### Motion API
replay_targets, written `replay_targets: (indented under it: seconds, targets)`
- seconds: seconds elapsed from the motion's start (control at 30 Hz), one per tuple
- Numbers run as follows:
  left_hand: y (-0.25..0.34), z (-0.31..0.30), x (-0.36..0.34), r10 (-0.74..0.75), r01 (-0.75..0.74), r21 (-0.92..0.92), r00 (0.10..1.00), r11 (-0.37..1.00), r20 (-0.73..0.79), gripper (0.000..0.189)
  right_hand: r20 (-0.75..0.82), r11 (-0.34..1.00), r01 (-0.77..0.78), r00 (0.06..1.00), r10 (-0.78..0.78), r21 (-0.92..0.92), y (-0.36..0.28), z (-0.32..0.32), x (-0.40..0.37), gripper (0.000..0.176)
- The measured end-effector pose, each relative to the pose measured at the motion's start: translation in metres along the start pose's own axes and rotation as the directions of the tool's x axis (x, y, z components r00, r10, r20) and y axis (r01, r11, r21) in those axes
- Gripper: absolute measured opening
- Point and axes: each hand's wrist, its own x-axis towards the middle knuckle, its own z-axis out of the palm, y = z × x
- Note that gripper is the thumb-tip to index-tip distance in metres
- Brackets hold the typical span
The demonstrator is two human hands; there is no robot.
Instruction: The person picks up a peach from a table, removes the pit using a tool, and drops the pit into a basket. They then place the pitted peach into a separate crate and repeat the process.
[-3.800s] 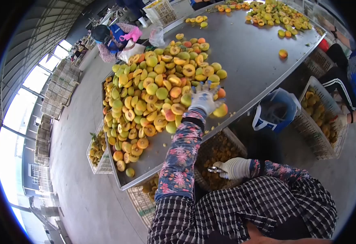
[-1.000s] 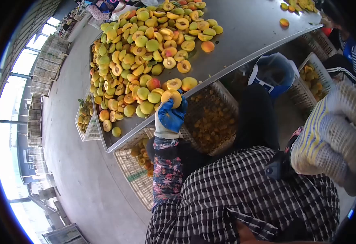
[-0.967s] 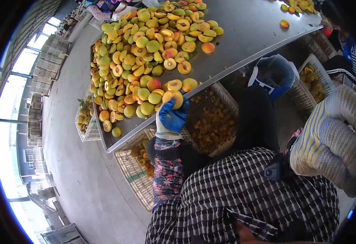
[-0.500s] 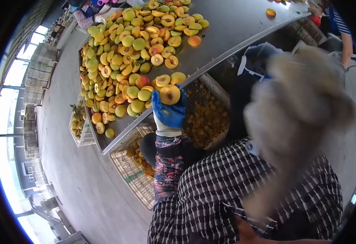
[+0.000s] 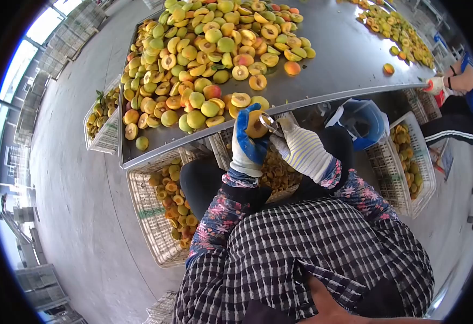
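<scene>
A concrete-floored hall, and across it a long sheet-metal table (image 5: 333,59) with a raised lip, its surface dull grey and smooth. On the table lies a broad heap of peaches (image 5: 204,59), whole ones and cut halves – green-yellow skins, orange flesh, dark hollows where stones sat.

Just off the table's near edge, the left hand (image 5: 247,143) wears a glove with a blue rubbery coating and a pale knit cuff; its fingers are curled around a peach half (image 5: 256,127), cut face up, round, orange-yellow and moist-looking. The right hand (image 5: 301,151), in a white ribbed knit glove with faint stripes, is closed on a small metal loop tool (image 5: 269,123) whose shiny ring touches the peach half's upper edge.

Below the table's near edge stand plastic lattice baskets – one (image 5: 155,216) holds whole fruit, another (image 5: 279,173) under the hands holds darker orange pieces. A blue bucket (image 5: 363,121) sits under the same edge, further right. At the table's right end, another person's gloved hand (image 5: 435,85) rests by the rim.
</scene>
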Motion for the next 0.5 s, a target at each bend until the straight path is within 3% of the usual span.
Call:
replay_targets:
  seconds: [0.13, 0.2, 0.27, 0.33, 0.4, 0.5]
  targets:
    - [-0.010, -0.017, 0.003, 0.084, -0.087, 0.095, 0.996, 0.992, 0.034, 0.029, 0.014, 0.993, 0.089, 0.996, -0.088, -0.084, 0.003, 0.012, -0.002, 0.027]
    - [0.000, -0.004, 0.001, -0.045, 0.029, -0.156, 0.994, 0.987, -0.103, 0.030, 0.089, 0.987, 0.073, 0.994, -0.061, -0.144, 0.009, 0.020, -0.004, 0.024]
    - [-0.007, -0.007, -0.001, 0.111, -0.099, 0.139, 0.991, 0.985, -0.078, 0.035, 0.152, 0.981, 0.042, 0.988, -0.012, -0.190, 0.008, 0.021, -0.003, 0.018]
    - [-0.012, -0.012, 0.001, 0.107, -0.096, 0.125, 0.991, 0.988, -0.085, 0.038, 0.191, 0.980, -0.012, 0.980, 0.051, -0.200, 0.007, 0.026, -0.003, 0.019]
    - [-0.012, -0.014, 0.002, -0.060, 0.036, -0.198, 0.991, 0.980, -0.118, 0.038, 0.231, 0.980, -0.036, 0.970, 0.081, -0.194, 0.009, 0.029, -0.003, 0.023]
    - [-0.008, -0.018, 0.005, -0.170, 0.130, -0.294, 0.979, 0.947, -0.113, 0.036, 0.267, 0.986, -0.011, 0.962, 0.056, -0.166, 0.010, 0.032, -0.005, 0.027]
